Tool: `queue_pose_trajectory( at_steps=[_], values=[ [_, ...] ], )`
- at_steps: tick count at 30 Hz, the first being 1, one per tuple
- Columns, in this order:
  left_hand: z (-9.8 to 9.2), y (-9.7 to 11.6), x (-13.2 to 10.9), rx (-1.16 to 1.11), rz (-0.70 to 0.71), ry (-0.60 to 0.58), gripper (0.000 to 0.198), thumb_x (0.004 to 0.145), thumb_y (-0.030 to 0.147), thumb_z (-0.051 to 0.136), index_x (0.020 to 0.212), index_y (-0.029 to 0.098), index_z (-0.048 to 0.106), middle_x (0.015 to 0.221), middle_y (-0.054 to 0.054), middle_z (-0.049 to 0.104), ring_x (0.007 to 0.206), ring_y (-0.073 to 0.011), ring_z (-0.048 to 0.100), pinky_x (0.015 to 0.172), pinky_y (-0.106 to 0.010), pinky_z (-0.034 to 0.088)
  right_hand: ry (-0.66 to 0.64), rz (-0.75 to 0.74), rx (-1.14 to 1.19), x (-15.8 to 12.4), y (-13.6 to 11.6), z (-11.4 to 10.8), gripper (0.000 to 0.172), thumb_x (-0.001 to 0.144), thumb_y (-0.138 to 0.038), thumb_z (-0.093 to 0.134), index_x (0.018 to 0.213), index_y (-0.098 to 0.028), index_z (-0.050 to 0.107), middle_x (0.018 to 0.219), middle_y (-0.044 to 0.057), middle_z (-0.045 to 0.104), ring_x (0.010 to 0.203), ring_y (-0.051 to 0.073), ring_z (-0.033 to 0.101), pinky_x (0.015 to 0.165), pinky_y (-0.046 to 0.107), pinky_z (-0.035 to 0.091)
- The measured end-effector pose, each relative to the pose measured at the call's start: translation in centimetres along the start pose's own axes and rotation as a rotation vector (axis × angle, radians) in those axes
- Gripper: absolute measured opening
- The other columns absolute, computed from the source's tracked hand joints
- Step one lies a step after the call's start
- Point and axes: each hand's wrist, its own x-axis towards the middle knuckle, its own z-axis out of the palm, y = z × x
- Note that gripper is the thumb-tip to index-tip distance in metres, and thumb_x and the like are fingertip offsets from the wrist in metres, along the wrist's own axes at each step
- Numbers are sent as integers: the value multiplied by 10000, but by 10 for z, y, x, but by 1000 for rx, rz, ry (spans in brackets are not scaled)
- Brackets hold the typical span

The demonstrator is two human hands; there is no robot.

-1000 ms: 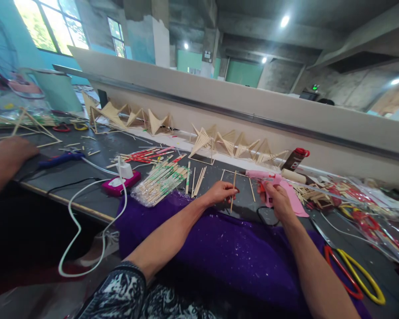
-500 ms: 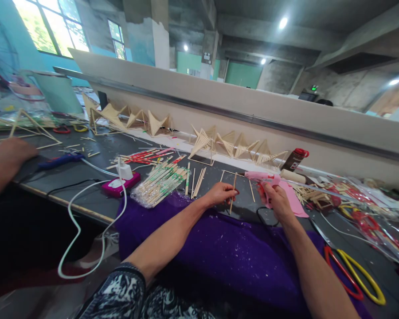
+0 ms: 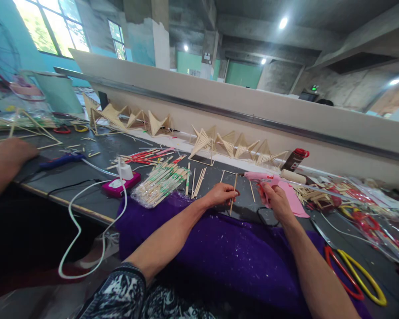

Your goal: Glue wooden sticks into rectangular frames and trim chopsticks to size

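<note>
Pinched in my left hand (image 3: 222, 195) is a thin wooden stick (image 3: 233, 195), held upright at a slight tilt. My right hand (image 3: 275, 199) is wrapped round the grip of a pink hot glue gun (image 3: 261, 176). The gun's dark nozzle points left and is at or very near the stick's upper end; contact is too small to make out. Behind the stick, a few sticks form a partial frame (image 3: 222, 175) on the dark table. Another stick (image 3: 252, 191) lies below the gun. Several loose sticks (image 3: 199, 182) lie left of my left hand.
A plastic bag of chopsticks (image 3: 161, 184) and a purple power socket (image 3: 121, 185) with a white cable stand left. Stick models (image 3: 202, 144) line the back board. Red and yellow scissors (image 3: 352, 274) lie front right. A co-worker's hand (image 3: 11, 155) holds a stick frame far left.
Both my hands stay almost in place. The stick and the glue gun's nozzle have shifted only very slightly.
</note>
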Motion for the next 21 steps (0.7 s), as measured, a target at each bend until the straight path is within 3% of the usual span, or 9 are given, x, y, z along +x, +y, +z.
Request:
queue_pose_trajectory(
  at_steps=[9, 21],
  values=[
    [0, 2, -1, 15, -11, 13, 357, 735, 431, 516, 870, 121, 632, 703, -21, 618, 496, -70, 507, 424, -170, 315, 26, 11, -15, 3, 5, -1, 431, 776, -544, 467, 584, -165, 539, 407, -15, 472, 359, 81, 380, 342, 201, 263],
    [0, 0, 0, -15, -21, 23, 388, 742, 423, 510, 947, 116, 629, 728, -34, 624, 495, -66, 507, 429, -162, 321, 16, 6, -3, 3, 4, -3, 426, 770, -544, 479, 615, -155, 556, 417, -20, 467, 364, 76, 367, 348, 201, 259]
  ],
)
